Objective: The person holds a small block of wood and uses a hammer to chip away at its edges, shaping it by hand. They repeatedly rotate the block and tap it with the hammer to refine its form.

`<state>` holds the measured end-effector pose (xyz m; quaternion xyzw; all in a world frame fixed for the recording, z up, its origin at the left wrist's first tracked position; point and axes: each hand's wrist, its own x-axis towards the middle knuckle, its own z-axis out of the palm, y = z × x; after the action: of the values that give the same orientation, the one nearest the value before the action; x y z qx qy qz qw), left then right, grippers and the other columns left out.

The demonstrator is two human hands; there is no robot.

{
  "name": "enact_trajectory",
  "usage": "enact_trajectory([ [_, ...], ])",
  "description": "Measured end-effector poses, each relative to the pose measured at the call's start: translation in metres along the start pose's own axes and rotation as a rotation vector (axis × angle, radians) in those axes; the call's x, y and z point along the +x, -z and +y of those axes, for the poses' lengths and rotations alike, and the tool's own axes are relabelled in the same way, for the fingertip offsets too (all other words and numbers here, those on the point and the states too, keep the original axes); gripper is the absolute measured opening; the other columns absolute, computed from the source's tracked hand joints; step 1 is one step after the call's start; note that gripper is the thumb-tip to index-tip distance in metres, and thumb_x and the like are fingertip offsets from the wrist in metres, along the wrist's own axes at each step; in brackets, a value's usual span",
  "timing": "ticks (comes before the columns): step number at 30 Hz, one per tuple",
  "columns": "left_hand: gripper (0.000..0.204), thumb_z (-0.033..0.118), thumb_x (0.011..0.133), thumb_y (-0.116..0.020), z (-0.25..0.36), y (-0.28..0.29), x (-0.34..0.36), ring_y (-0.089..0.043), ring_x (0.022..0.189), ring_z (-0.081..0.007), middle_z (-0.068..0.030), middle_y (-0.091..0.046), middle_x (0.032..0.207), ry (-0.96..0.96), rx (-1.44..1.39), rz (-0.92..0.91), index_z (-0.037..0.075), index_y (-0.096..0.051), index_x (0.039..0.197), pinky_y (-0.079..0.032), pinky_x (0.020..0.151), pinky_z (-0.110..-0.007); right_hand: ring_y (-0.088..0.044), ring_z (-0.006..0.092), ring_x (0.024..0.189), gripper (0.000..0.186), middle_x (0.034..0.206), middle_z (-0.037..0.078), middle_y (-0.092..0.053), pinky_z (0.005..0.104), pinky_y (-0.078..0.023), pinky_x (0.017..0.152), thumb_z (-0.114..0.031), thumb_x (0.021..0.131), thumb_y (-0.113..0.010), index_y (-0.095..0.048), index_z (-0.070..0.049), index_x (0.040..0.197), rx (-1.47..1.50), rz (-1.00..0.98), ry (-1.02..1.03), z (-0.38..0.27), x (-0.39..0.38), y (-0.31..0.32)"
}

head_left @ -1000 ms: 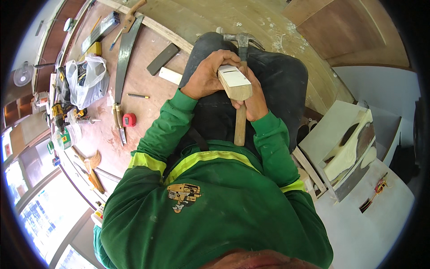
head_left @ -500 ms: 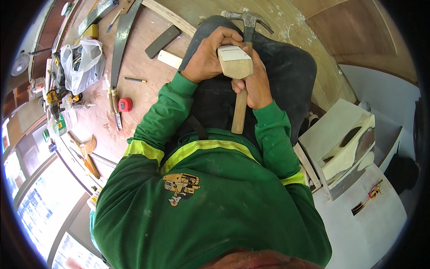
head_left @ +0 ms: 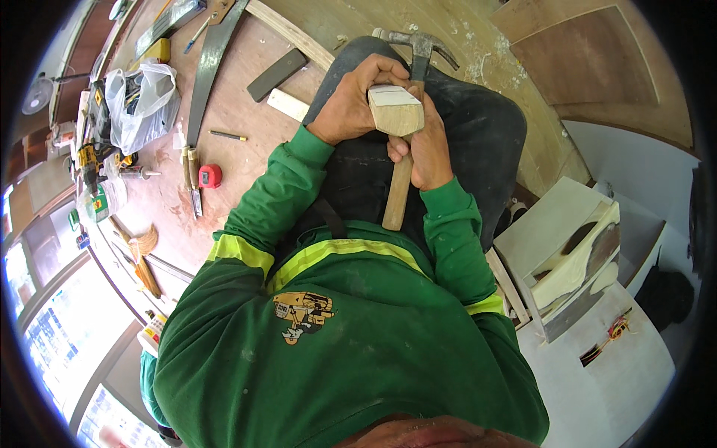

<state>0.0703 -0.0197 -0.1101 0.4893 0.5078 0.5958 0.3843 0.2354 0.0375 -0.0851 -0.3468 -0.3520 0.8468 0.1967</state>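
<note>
We are in a holding step, as we judge it: the block (head_left: 397, 118) sits over our lap (head_left: 485, 127), just past the centre toward 12 o'clock, with its pale top tipped up. Our left hand (head_left: 349, 104) curls partway round the block from its 9 o'clock side, fingers bent and gripping. Our right hand (head_left: 429, 155), on the 4 o'clock side, wraps closely round the handle of the hammer (head_left: 396, 187); the block hides part of that grip, so we cannot tell whether those fingertips press on the wood too. The hammer's head lies toward 12 o'clock beyond the block, its handle end toward 6. From this hold, we think any next move calls for a firm left grip and fingers well away from the hammer's head.

We count one block and one hammer. On the table (head_left: 231, 116), reading from the block, we count one saw (head_left: 208, 86) toward 10 o'clock, one dark bar (head_left: 276, 75) near it, one pale strip (head_left: 287, 105) at 9, one pencil (head_left: 228, 136) at 9, one bag (head_left: 142, 104) farther out at 9, and one red tape (head_left: 210, 176) between 8 and 9.
</note>
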Motion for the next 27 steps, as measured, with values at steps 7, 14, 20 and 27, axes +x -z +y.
enact_trajectory([
  [7,0.063,0.018,0.081,-0.097,0.0030,0.0006,0.0008,-0.073,0.111,-0.0167,-0.0100,-0.076,0.115,0.026,0.016,-0.006,0.005,-0.057,0.129,-0.058,0.099,-0.033,-0.045,0.0074,0.049,0.023,0.086,0.002,-0.061,0.0259,-0.042,0.044,-0.023,0.117,-0.045,-0.056,-0.011,0.134,0.027,0.007,-0.041,-0.0009,0.0002,0.0012],
  [14,0.057,0.015,0.088,-0.090,0.0055,0.0021,-0.0009,-0.068,0.111,-0.0146,-0.0078,-0.073,0.119,0.081,0.005,-0.035,0.005,-0.057,0.133,-0.054,0.100,-0.032,-0.046,0.0073,0.049,0.029,0.085,0.002,-0.061,0.0256,-0.043,0.044,-0.035,0.119,-0.045,-0.056,-0.012,0.132,0.016,0.006,-0.047,0.0002,0.0001,0.0016],
  [20,0.057,0.017,0.088,-0.092,0.0061,0.0016,0.0004,-0.070,0.111,-0.0150,-0.0087,-0.074,0.117,0.064,-0.033,-0.023,0.005,-0.057,0.131,-0.056,0.099,-0.032,-0.046,0.0072,0.049,0.032,0.084,0.002,-0.061,0.0253,-0.043,0.044,-0.040,0.119,-0.044,-0.056,-0.012,0.131,0.035,0.014,-0.041,0.0001,-0.0003,-0.0003],
  [27,0.051,0.021,0.089,-0.092,0.0072,-0.0031,0.0009,-0.073,0.110,-0.0159,-0.0103,-0.077,0.113,0.025,-0.014,0.020,0.005,-0.059,0.125,-0.058,0.097,-0.033,-0.044,0.0067,0.050,0.057,0.078,-0.004,-0.042,0.0246,-0.043,0.044,-0.064,0.102,-0.067,-0.056,-0.011,0.116,0.037,-0.009,0.018,-0.0002,0.0026,-0.0032],
])
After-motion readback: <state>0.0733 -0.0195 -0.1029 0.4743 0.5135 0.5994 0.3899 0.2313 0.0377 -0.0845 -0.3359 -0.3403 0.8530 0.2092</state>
